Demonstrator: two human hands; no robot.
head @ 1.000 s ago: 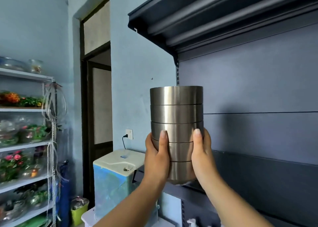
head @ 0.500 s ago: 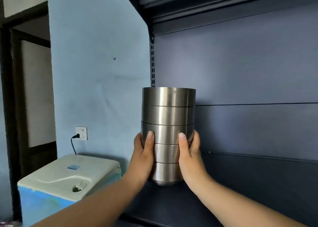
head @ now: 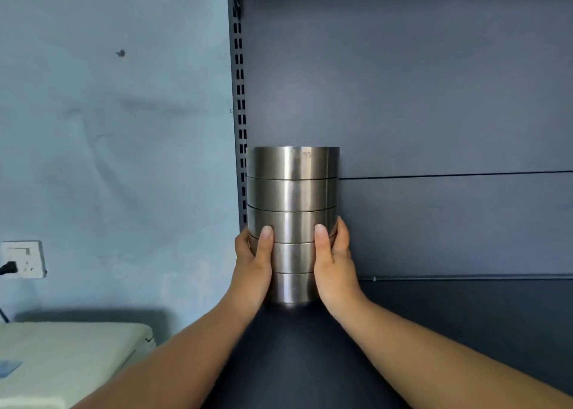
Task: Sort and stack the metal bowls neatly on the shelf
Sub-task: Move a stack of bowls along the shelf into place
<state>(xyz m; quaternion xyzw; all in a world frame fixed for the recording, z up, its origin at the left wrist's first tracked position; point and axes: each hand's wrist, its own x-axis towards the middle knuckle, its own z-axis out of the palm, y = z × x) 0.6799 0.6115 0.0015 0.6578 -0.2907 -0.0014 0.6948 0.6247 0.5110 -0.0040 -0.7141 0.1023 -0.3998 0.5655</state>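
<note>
A: What are the hands doing?

B: Both are clamped on the stack of metal bowls (head: 292, 222). The left hand (head: 252, 269) wraps its left side, thumb lying up the front; the right hand (head: 335, 267) mirrors it on the other side, thumb also up the front, fingers curled round behind.

A: Where on the stack do they grip?

B: On the lower part. The thumb tips reach the third bowl from the top, and the palms cover the two bowls below. Five bowls show, nested upright, sides lined up straight.

A: And beneath the hands?

B: The dark shelf (head: 297, 362) lies under the wrists and forearms. The stack's rounded bottom is at the shelf surface between the wrists; whether it touches or sits just above, I cannot tell.

A: Beyond the hands?

B: Behind the stack is the dark back panel (head: 434, 98). Just left of the left hand runs a slotted upright (head: 239, 98), then a light blue wall (head: 108, 129). Farther left and lower is a wall socket (head: 23, 259) with a black plug in it, and below it a pale appliance top (head: 62, 356).
</note>
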